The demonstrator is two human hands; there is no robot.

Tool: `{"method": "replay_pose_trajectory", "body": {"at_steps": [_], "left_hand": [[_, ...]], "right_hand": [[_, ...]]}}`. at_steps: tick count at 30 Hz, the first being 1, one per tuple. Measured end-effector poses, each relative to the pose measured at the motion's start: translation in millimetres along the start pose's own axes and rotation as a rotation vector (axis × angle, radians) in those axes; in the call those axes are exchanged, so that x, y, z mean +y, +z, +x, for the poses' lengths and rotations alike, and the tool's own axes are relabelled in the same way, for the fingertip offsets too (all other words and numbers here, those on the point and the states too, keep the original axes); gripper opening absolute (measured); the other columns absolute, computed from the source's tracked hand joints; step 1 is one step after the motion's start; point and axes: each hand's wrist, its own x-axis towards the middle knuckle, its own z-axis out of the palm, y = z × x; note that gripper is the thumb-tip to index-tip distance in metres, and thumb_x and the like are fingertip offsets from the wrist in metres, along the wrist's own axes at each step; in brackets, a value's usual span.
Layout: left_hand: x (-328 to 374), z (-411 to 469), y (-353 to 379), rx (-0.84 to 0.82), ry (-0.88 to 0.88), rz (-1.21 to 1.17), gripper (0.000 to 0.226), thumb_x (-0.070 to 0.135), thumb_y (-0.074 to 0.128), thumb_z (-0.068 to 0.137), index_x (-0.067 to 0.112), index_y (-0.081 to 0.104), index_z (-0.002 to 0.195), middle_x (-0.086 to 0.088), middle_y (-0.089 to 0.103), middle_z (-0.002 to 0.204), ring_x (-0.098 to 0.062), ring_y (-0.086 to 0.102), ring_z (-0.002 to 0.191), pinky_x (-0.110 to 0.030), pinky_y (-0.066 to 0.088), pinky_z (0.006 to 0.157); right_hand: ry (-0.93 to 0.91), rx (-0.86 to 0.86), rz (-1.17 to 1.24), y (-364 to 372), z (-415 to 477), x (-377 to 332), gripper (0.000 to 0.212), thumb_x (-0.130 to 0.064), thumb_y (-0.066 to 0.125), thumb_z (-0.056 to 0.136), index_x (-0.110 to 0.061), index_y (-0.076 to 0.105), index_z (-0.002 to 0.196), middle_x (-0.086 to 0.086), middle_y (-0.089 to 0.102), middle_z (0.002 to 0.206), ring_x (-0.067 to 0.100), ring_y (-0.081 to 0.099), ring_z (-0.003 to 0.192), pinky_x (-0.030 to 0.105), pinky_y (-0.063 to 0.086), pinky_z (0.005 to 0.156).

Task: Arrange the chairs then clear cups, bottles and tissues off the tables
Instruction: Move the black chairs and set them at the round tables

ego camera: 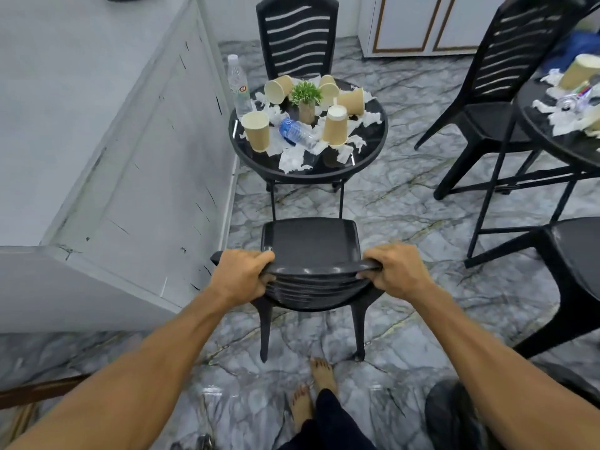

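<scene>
Black plastic fills the near view: a chair stands on the marbled floor, its seat facing a small round glass-topped desk. The left hand and the right hand grip the two ends of its top rail, fingers curled tight around the rail with thumbs behind. The chair is just short of the desk, its front edge near the desk's legs. On the desk lie crumpled tissues, several tan paper cups, some upright and some tipped, a clear bottle lying on its side, an upright bottle at the left rim, and a small potted plant in the middle. A second black chair stands beyond the desk.
</scene>
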Motion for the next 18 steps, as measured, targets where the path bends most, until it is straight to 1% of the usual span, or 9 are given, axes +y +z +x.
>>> {"method": "replay_pose_trajectory", "body": {"at_steps": [2,4,8,10,11,12,15,17,18], "left_hand": [[-2.7,11.1,-2.6,0.041,0.015,-0.008,0.037,0.019,0.083,0.059,0.017,0.049,0.074,0.002,0.051,0.052,-0.026,0.047,0.04,-0.028,0.035,0.036],[-4.5,17.2,-1.6,0.067,0.025,-0.008,0.036,0.022,0.077,0.063,0.02,0.045,0.077,0.002,0.05,0.052,-0.026,0.045,0.04,-0.028,0.034,0.036],[-6.0,15.3,16.9,0.042,-0.012,0.036,0.029,0.011,0.076,0.056,0.015,0.051,0.069,0.0,0.048,0.05,-0.027,0.042,0.039,-0.025,0.025,0.042],[-3.2,17.1,29.0,-0.029,-0.059,0.039,0.035,0.006,0.081,0.049,0.013,0.052,0.066,-0.001,0.049,0.05,-0.028,0.044,0.041,-0.025,0.025,0.044],[-2.7,21.9,33.3,-0.051,-0.095,0.044,0.037,0.005,0.084,0.048,0.013,0.052,0.065,-0.001,0.049,0.05,-0.028,0.045,0.041,-0.025,0.025,0.045],[-3.5,30.0,35.2,-0.069,-0.137,0.049,0.038,0.007,0.086,0.049,0.013,0.051,0.064,-0.002,0.05,0.051,-0.028,0.047,0.042,-0.026,0.027,0.045],[-13.6,54.1,36.8,-0.148,-0.243,0.068,0.033,0.021,0.087,0.065,0.013,0.055,0.069,-0.003,0.058,0.057,-0.029,0.056,0.052,-0.032,0.041,0.048],[-18.4,58.5,39.5,-0.141,-0.266,0.073,0.03,0.029,0.084,0.071,0.014,0.058,0.072,-0.003,0.061,0.063,-0.028,0.059,0.06,-0.036,0.047,0.055],[-18.1,58.6,39.9,-0.135,-0.269,0.065,0.03,0.032,0.084,0.072,0.015,0.059,0.073,-0.002,0.062,0.064,-0.027,0.06,0.062,-0.036,0.048,0.057]], "right_hand": [[-0.02,0.02,0.006,-6.7,12.5,8.4,0.038,-0.044,0.086,0.059,-0.02,0.056,0.064,-0.005,0.059,0.057,0.023,0.057,0.049,0.026,0.037,0.043],[-0.026,0.047,0.008,-8.1,17.0,13.3,0.031,-0.044,0.078,0.064,-0.021,0.058,0.066,-0.006,0.058,0.057,0.022,0.056,0.049,0.029,0.04,0.043],[-0.011,0.091,0.015,11.8,9.8,14.9,0.014,-0.031,0.056,0.071,-0.019,0.059,0.065,-0.004,0.056,0.056,0.025,0.054,0.048,0.031,0.04,0.045],[0.024,0.06,0.019,27.4,5.5,18.2,0.006,-0.022,0.061,0.071,-0.017,0.062,0.068,-0.003,0.059,0.059,0.027,0.057,0.054,0.033,0.042,0.054],[0.059,0.052,0.022,34.4,7.3,21.6,0.005,-0.017,0.067,0.07,-0.017,0.062,0.07,-0.003,0.06,0.062,0.028,0.058,0.059,0.034,0.041,0.06],[0.108,0.047,0.024,38.4,13.3,25.2,0.011,-0.016,0.073,0.069,-0.016,0.062,0.071,-0.003,0.06,0.065,0.028,0.058,0.066,0.035,0.037,0.066],[0.237,-0.001,0.009,42.1,36.3,33.9,0.027,-0.023,0.087,0.062,-0.018,0.062,0.071,-0.005,0.058,0.073,0.027,0.056,0.085,0.037,0.034,0.073],[0.241,-0.018,0.004,42.9,42.8,39.1,0.033,-0.028,0.091,0.057,-0.02,0.062,0.071,-0.007,0.056,0.075,0.026,0.056,0.09,0.038,0.034,0.075],[0.237,-0.022,0.016,43.1,42.3,40.4,0.034,-0.028,0.092,0.056,-0.02,0.062,0.071,-0.007,0.057,0.075,0.025,0.056,0.09,0.036,0.03,0.075]]}}
